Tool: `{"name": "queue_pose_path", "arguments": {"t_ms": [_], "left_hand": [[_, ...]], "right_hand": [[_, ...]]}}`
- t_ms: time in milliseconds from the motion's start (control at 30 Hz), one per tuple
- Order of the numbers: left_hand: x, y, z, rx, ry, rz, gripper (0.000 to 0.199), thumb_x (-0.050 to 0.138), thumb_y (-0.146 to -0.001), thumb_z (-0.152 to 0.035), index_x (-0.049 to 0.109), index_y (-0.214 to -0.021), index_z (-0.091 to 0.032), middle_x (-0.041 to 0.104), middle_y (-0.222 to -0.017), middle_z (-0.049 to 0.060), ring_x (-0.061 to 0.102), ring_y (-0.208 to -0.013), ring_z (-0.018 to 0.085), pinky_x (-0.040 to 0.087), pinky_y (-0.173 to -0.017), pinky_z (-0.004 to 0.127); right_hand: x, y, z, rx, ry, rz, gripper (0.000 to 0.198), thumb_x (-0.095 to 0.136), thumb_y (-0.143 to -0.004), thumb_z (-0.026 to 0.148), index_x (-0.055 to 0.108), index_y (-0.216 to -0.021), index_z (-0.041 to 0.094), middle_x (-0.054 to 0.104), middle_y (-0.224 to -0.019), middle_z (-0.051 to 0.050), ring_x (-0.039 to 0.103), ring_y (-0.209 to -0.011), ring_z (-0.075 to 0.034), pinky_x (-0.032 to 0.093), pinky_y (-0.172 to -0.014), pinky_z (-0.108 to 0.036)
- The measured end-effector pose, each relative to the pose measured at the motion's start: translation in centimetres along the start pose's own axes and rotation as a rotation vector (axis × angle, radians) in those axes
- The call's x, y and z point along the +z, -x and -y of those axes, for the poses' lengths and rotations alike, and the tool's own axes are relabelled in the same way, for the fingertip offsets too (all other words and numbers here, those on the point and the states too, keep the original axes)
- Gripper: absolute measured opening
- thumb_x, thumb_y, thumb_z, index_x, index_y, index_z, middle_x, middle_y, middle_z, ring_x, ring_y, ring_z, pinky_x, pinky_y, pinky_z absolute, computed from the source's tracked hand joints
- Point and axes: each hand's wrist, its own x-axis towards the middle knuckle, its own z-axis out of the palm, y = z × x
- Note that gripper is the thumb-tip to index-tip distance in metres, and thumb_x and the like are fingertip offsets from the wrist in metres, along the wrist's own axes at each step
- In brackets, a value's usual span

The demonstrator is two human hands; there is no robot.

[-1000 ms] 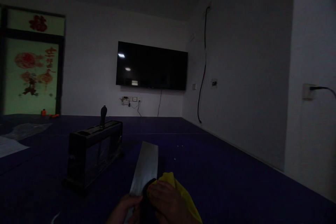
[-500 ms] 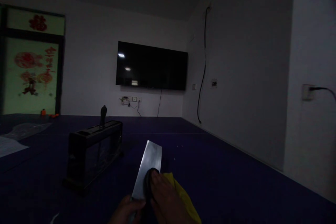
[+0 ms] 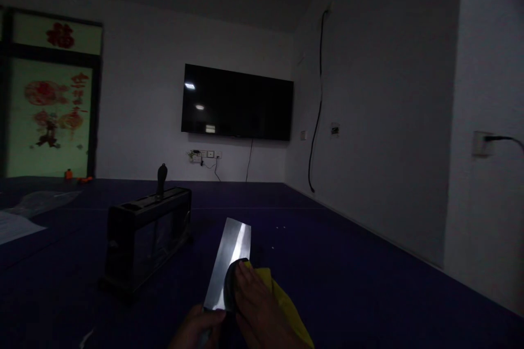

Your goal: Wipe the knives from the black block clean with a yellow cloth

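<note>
A broad-bladed cleaver [image 3: 221,262] points away from me over the purple-blue tabletop, a bright streak of light along its blade. My left hand [image 3: 200,324] is closed around its handle, which is mostly hidden, with the thumb by the blade's base. Fingers pressed together, my right hand [image 3: 260,305] holds a cloth [image 3: 286,305], yellow on one side and dark on the other, against the right part of the blade. To the left stands a black knife block [image 3: 147,234] with see-through sides and one dark handle [image 3: 162,179] sticking up from its top.
The purple-blue table [image 3: 347,283] stretches to the walls. Clear plastic [image 3: 45,202] and a white sheet [image 3: 18,227] lie at the left, with small orange objects [image 3: 84,179] farther back. White specks [image 3: 273,247] dot the surface. A television [image 3: 237,102] and a hanging black cable [image 3: 318,103] are on the walls.
The cleaver has tilted slightly, and a bright reflection now runs down its blade. The cloth and my right hand have shifted a little on the blade. My left hand keeps its hold.
</note>
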Motion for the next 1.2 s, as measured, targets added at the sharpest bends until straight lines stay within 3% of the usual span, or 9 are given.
{"name": "queue_pose_path", "arguments": {"t_ms": [200,400,500,633,733,1000,1200], "left_hand": [[0.0,-0.7,1.8,0.018,0.044,-0.026,0.052,0.060,-0.063,-0.062,0.046,-0.038,-0.018,0.032,-0.029,-0.003,0.028,-0.029,0.008,0.024,-0.038,0.024],[0.3,-0.9,1.6,0.069,0.083,-0.052,0.059,0.058,-0.060,-0.066,0.038,-0.030,-0.020,0.027,-0.026,-0.003,0.030,-0.029,0.007,0.019,-0.036,0.022],[0.4,-0.9,1.5,0.080,0.091,-0.056,0.060,0.059,-0.056,-0.069,0.037,-0.029,-0.020,0.026,-0.025,-0.003,0.029,-0.027,0.007,0.016,-0.035,0.022],[0.2,-1.0,1.8,0.051,0.069,-0.043,0.060,0.059,-0.056,-0.070,0.038,-0.031,-0.019,0.028,-0.025,-0.003,0.029,-0.028,0.007,0.017,-0.035,0.022],[0.0,-1.0,2.1,0.041,0.056,-0.071,0.055,0.061,-0.059,-0.066,0.044,-0.038,-0.019,0.033,-0.029,-0.003,0.031,-0.032,0.008,0.023,-0.038,0.022],[0.2,-0.9,2.0,0.053,0.019,-0.080,0.055,0.062,-0.057,-0.066,0.041,-0.035,-0.020,0.030,-0.027,-0.002,0.030,-0.032,0.009,0.025,-0.038,0.023],[0.2,-1.0,1.7,0.032,0.008,-0.081,0.052,0.064,-0.059,-0.063,0.046,-0.038,-0.019,0.036,-0.031,-0.002,0.034,-0.034,0.009,0.029,-0.040,0.023]], "right_hand": [[1.2,0.2,0.1,0.038,-0.027,-0.025,0.056,0.045,-0.081,0.006,0.038,-0.136,0.011,0.027,-0.145,-0.014,0.019,-0.135,-0.027,0.028,-0.107,-0.046],[1.4,2.0,-0.6,0.355,-0.104,-0.213,0.059,0.032,-0.094,0.019,0.005,-0.146,0.020,0.015,-0.151,-0.006,0.019,-0.135,-0.023,0.034,-0.106,-0.039],[1.8,2.2,-0.8,0.401,-0.094,-0.245,0.057,0.031,-0.095,0.023,0.005,-0.146,0.023,0.014,-0.151,-0.004,0.016,-0.136,-0.024,0.031,-0.107,-0.043],[1.9,0.9,-0.5,0.160,-0.079,-0.081,0.053,0.041,-0.092,0.021,0.026,-0.142,0.023,0.022,-0.148,-0.004,0.020,-0.135,-0.023,0.026,-0.109,-0.044],[1.4,0.0,-0.3,-0.049,-0.041,0.090,0.052,0.042,-0.091,0.021,0.029,-0.141,0.015,0.026,-0.146,-0.008,0.021,-0.135,-0.022,0.025,-0.110,-0.041],[1.0,0.1,-0.4,-0.148,0.002,0.103,0.049,0.039,-0.092,0.018,0.030,-0.140,0.008,0.027,-0.145,-0.010,0.017,-0.136,-0.017,0.019,-0.111,-0.033],[0.9,-0.1,-0.2,-0.100,0.002,0.108,0.054,0.042,-0.085,0.009,0.032,-0.139,0.008,0.030,-0.143,-0.011,0.023,-0.134,-0.018,0.027,-0.108,-0.034]]}}
